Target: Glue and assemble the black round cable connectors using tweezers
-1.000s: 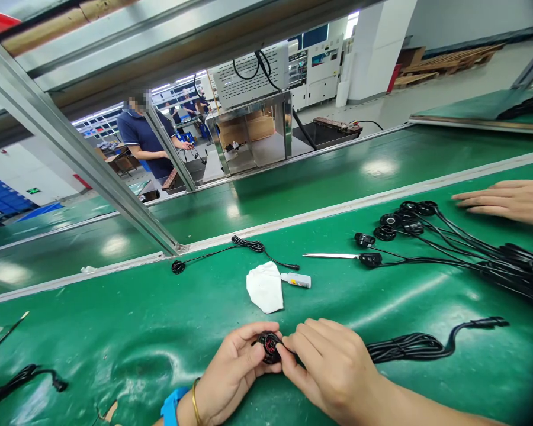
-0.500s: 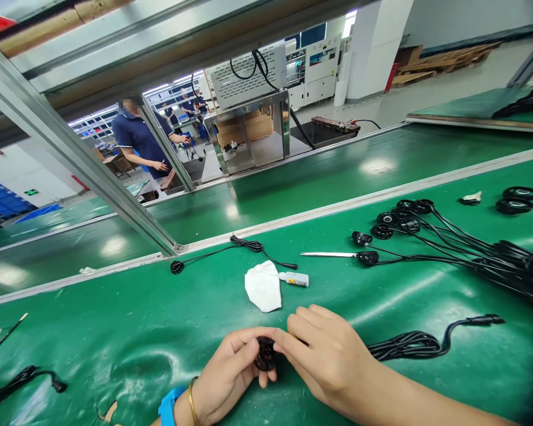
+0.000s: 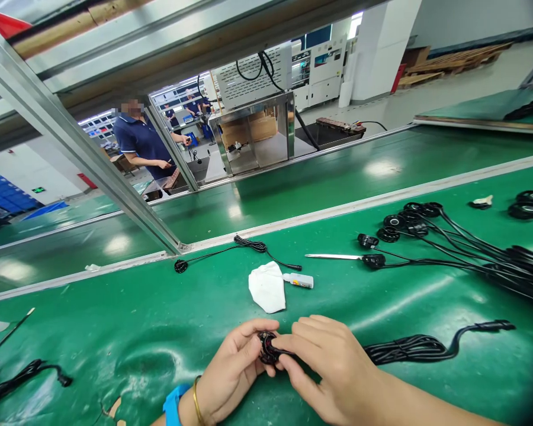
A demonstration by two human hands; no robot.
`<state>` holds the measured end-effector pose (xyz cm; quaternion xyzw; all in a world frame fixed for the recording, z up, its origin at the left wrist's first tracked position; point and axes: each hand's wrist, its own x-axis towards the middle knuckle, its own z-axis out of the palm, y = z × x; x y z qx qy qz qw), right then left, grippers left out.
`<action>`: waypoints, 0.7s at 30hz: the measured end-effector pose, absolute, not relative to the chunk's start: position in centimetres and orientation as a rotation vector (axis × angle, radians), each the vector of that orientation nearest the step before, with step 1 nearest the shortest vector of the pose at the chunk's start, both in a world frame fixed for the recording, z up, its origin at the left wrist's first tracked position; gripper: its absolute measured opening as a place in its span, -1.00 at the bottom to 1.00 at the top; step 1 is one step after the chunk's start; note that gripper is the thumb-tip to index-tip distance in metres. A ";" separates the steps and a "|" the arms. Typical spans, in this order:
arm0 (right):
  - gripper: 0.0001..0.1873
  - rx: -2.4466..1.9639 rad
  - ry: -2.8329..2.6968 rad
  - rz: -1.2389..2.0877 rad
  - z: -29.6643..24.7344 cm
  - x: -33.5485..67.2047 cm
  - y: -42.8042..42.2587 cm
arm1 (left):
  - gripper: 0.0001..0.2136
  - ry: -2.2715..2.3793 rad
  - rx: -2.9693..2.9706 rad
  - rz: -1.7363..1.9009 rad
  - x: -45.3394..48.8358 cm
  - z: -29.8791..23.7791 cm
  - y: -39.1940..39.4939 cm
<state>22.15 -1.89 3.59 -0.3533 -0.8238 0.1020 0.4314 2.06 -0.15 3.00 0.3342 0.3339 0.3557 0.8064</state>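
Head view: our left hand (image 3: 235, 370) grips the round black part (image 3: 267, 349), which sits between both hands; our right hand (image 3: 335, 367) pinches its cable (image 3: 286, 353) just beside it, the cable's length pointing rightward, toward the coil (image 3: 411, 349) on the worktop (image 3: 195, 319).

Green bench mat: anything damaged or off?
Yes: the mat bulges in wrinkles left of the left hand, not lying flat, and near the bottom edge a ragged tan patch breaks the green, possibly a tear.
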 end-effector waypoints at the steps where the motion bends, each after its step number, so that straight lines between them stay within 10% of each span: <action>1: -0.84 -0.878 -2.042 0.251 3.4 22.1 -1.9 | -0.68 0.712 0.710 0.763 2.0 3.0 -0.2; 12: -0.81 -0.978 -1.977 0.296 4.5 23.5 -0.4 | -0.69 0.720 0.762 0.839 1.8 3.0 -0.2; 21: -0.78 -1.734 -1.992 -0.302 1.3 31.6 7.1 | -0.74 0.723 0.736 0.856 1.5 3.1 -0.1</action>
